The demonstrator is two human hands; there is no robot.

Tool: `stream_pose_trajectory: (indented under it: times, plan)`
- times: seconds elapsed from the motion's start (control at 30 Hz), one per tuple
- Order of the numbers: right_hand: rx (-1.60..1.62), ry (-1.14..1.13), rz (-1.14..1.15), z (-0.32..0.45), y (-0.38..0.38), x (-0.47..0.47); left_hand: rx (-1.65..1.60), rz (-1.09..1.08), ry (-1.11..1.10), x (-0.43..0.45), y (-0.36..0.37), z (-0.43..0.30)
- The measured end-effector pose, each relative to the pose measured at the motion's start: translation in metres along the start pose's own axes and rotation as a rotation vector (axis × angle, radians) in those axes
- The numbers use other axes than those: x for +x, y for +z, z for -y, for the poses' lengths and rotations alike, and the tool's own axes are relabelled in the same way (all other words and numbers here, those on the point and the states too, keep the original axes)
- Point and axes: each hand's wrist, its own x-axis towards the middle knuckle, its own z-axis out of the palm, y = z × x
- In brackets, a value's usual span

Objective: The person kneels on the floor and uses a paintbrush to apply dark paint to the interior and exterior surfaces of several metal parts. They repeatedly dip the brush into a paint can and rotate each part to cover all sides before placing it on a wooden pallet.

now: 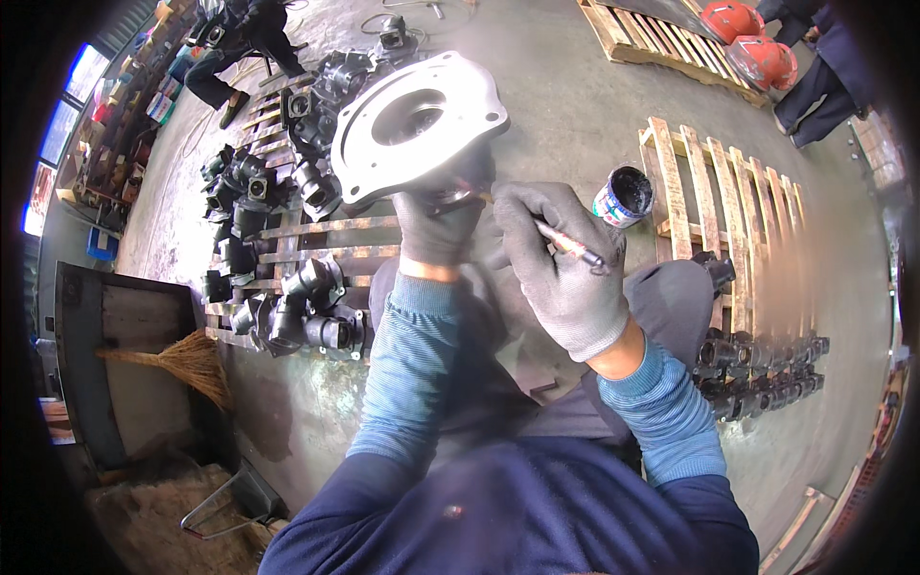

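Observation:
My left hand (438,230), in a grey work glove, holds up a cast metal part from below. Its broad, bare flange (460,126) faces up, with a large round opening and several bolt holes. Under the flange the body is dark and partly hidden by the flange and my hands. In my right hand (557,266), gloved in grey too, is a slim brush (571,244). The handle slants back across the hand, and the brush's front end points at the body beneath the flange. An open can of black paint (625,195) stands on the floor beyond my right hand.
Several black castings (323,330) lie on a slatted wooden pallet (338,228) at left. Black castings (762,352) line up by another pallet (697,190) at right. A straw broom (176,363) rests against a metal panel at left. Two people (244,50) (826,86) are farther off, one near red helmets (755,54).

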Motion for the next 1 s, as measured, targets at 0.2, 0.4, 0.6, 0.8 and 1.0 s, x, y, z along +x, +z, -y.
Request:
stream_pose_trajectory:
  times: [0.2, 0.4, 0.6, 0.8, 1.0]
  plan:
    - [-0.071, -0.12, 0.032, 0.006, 0.006, 0.001, -0.908, -0.135, -0.573, -0.005, -0.003, -0.006]
    - [-0.254, 0.006, 0.102, -0.01, 0.01, 0.009, -0.91, -0.162, -0.747, 0.005, -0.006, -0.003]
    - [-0.651, -0.569, 0.172, -0.032, -0.006, 0.016, -1.112, -0.201, -0.658, 0.009, 0.003, 0.001]
    - [-0.485, -0.203, 0.265, -0.03, -0.002, 0.006, -1.069, -0.287, -0.627, 0.01, 0.003, 0.013]
    - [-0.339, -0.261, 0.172, -0.029, 0.004, 0.0, -0.988, -0.165, -0.685, 0.007, -0.004, 0.021]
